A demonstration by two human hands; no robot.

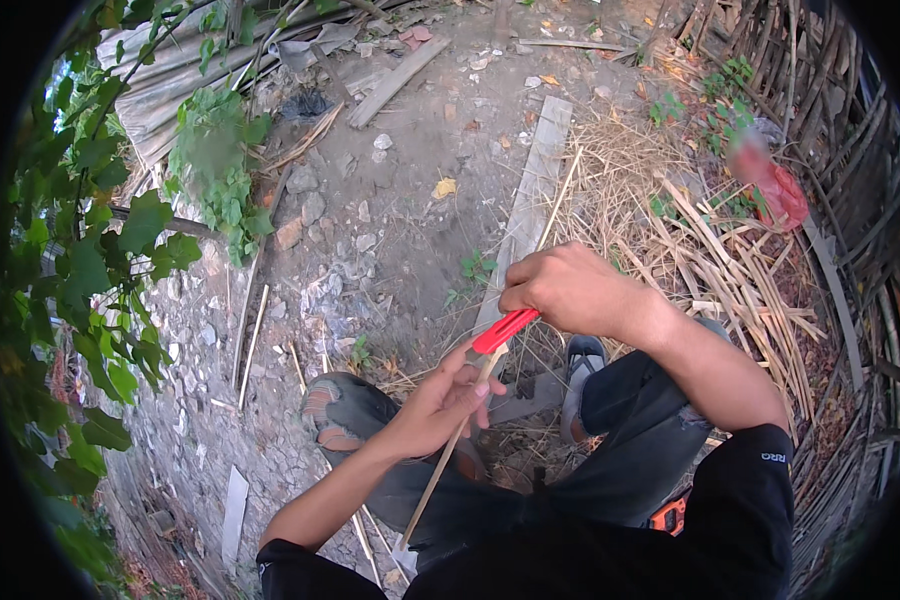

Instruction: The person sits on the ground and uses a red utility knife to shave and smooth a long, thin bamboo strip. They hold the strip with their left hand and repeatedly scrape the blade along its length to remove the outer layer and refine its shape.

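My right hand (565, 287) is closed around the red handle of a utility knife (507, 330), its tip end pointing down toward my left hand. A long, thin bamboo strip (433, 487) runs slantwise from my lap, through my left hand (448, 402), and up past the knife. Its far end (564, 190) shows beyond my right hand. The fingers of my left hand close on the strip just below the knife. At the knife's lower end a small pale sliver curls from the strip. How the blade meets the strip is partly hidden.
A weathered board (536, 185) lies ahead, beside dry shavings and a pile of split strips (755, 285) on the right. Farther right are a red plastic bag (782, 200) and a stick fence (845, 130). Leafy vines (95, 270) hang left. An orange object (669, 516) sits by my right thigh.
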